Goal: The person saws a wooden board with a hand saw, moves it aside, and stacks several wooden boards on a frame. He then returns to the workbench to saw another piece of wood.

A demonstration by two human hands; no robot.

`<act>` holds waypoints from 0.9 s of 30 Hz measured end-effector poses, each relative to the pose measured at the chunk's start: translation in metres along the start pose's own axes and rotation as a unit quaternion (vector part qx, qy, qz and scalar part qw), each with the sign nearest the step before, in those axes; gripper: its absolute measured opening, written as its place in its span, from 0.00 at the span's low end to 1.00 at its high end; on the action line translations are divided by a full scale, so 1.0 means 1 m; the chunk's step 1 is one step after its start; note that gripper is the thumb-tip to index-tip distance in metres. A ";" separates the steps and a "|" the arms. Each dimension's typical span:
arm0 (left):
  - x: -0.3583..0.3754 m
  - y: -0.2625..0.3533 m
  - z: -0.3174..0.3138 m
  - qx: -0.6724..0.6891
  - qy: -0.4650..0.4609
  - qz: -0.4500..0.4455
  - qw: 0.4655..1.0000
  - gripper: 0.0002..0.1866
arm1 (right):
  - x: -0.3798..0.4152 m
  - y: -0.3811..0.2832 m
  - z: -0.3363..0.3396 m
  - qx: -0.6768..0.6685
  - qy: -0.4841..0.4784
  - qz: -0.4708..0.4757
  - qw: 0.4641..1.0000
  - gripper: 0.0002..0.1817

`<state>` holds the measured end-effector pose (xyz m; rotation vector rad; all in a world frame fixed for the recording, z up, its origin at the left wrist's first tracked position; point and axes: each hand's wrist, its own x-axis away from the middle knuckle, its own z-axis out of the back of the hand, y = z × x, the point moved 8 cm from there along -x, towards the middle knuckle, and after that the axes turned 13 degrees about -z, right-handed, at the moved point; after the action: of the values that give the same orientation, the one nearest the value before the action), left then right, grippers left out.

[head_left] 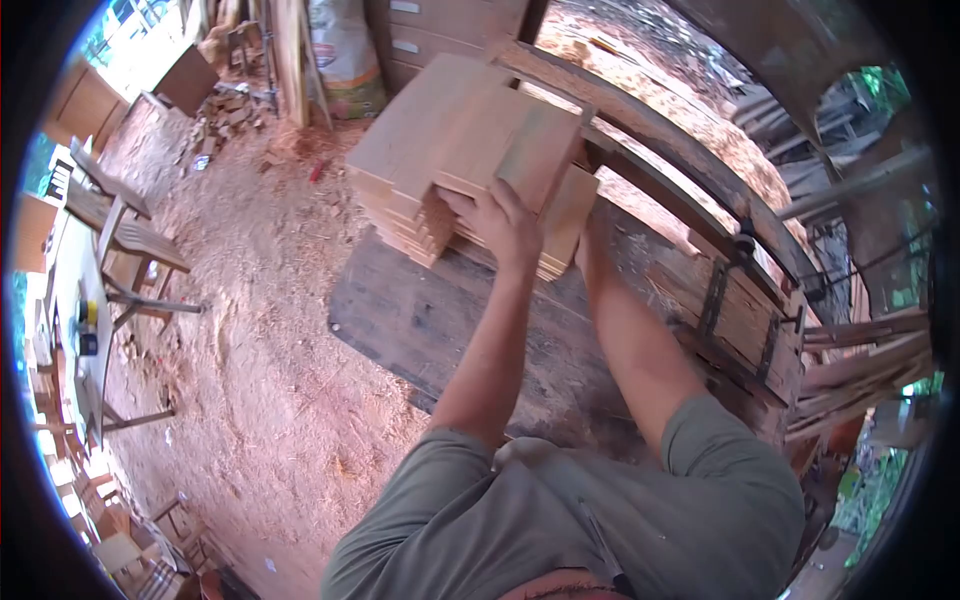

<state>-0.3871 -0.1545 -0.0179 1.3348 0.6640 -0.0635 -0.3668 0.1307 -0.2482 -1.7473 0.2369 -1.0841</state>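
Fingers, left hand (510, 235): spread apart, touching the near edge of the wooden boards (440, 110). Fingers, right hand (592, 250): beside the pile, spread unclear. Wooden boards: already piled on the table (395, 305); near edges uneven, unaligned.

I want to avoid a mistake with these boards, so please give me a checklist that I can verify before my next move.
1. Left hand on the stack of boards: ok, fingers touch the upper boards near the front.
2. Right hand grip: cannot tell; it is at the right side of the stack, fingers mostly hidden.
3. Board edges lined up: not ok; the front is stepped, with a recess near the left hand.
4. Stack fully supported by the worktable: cannot tell; its far side is hidden.
5. Floor free of loose material: not ok; shavings are scattered beside the worktable.
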 end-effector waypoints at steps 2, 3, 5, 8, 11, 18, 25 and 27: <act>0.003 -0.008 -0.006 -0.081 -0.040 0.004 0.996 0.36 | 0.008 0.025 -0.020 -0.020 -0.194 0.028 0.980 0.36; 0.002 -0.010 -0.005 -0.080 -0.021 -0.007 0.997 0.35 | 0.021 0.022 -0.030 -0.053 -0.300 0.029 0.952 0.37; 0.002 -0.005 0.001 -0.058 0.003 -0.006 0.998 0.34 | 0.040 0.015 -0.037 -0.065 -0.345 -0.078 0.933 0.29; 0.003 -0.013 0.021 -0.020 0.010 -0.004 1.000 0.33 | 0.052 0.003 0.002 -0.026 -0.103 -0.153 0.983 0.29; 0.041 -0.034 0.040 0.119 0.045 0.080 0.989 0.26 | 0.049 0.038 0.058 0.374 -0.066 0.214 0.900 0.25; 0.232 -0.068 0.065 0.127 -0.324 0.188 0.919 0.16 | 0.322 0.103 0.162 0.193 -0.196 -0.147 0.950 0.16; 0.414 -0.037 0.101 -0.012 -0.697 0.072 0.714 0.20 | 0.613 -0.063 0.215 0.012 -0.530 0.170 0.831 0.30; 0.447 -0.031 0.087 0.000 -0.736 0.090 0.671 0.22 | 0.685 -0.082 0.229 0.004 -0.614 0.292 0.734 0.31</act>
<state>0.0008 -0.0969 -0.2522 0.9155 -0.8682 -0.8847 0.1741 -0.0953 0.1821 -1.8278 -0.0732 0.6191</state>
